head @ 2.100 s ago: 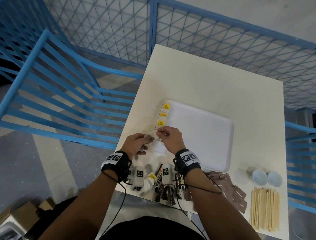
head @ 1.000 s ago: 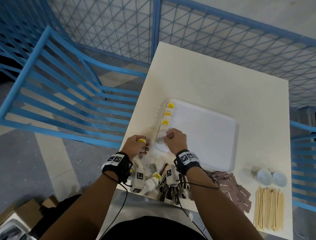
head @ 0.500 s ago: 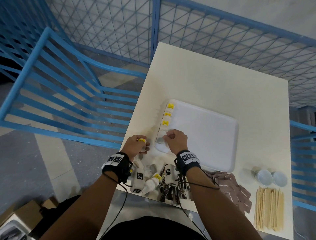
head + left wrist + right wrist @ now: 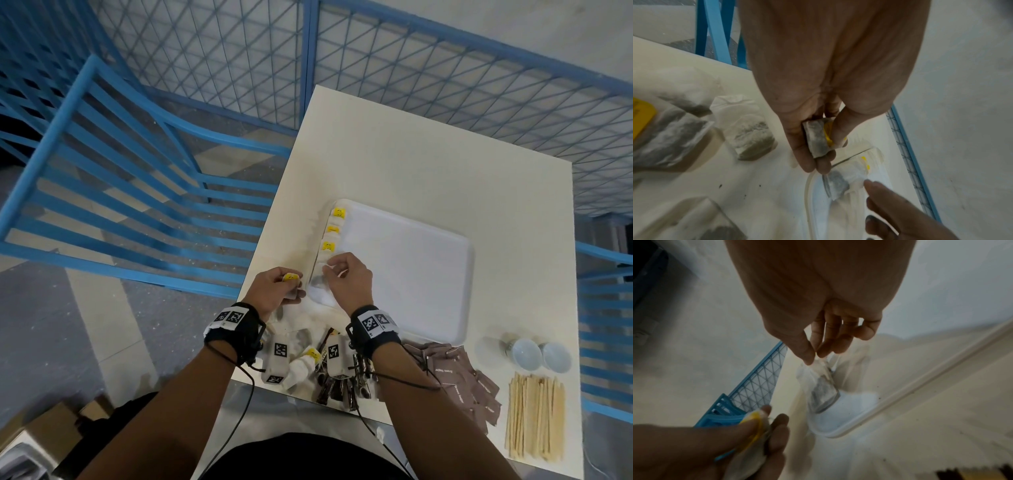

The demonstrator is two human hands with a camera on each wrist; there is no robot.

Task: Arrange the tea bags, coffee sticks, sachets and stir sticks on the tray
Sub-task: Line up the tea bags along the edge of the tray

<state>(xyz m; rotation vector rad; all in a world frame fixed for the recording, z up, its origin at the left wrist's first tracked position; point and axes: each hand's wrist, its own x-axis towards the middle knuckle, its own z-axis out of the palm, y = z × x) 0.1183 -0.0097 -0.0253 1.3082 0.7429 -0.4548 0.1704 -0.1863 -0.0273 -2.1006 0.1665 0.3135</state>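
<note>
While your right hand (image 4: pixel 349 277) is pinching a tea bag (image 4: pixel 821 391) by its top edge, its lower end is resting in the tray's (image 4: pixel 428 274) seven-o'clock corner.

Three more yellow-tagged tea bags (image 4: pixel 330 230) are lying in a row along the tray's nine-o'clock edge, running up toward eleven o'clock. Your left hand (image 4: pixel 274 291) is curling round a second tea bag with a yellow tag (image 4: pixel 817 138), hovering just off the tray at eight o'clock. Loose tea bags (image 4: pixel 748 129) are lying on the table (image 4: pixel 411 154) beneath your left wrist at seven o'clock. Coffee sticks (image 4: pixel 337 387) are sitting at six o'clock, brown sachets (image 4: pixel 459 380) at five o'clock, and stir sticks (image 4: pixel 534 421) and two white cups (image 4: pixel 541 354) at four o'clock.
</note>
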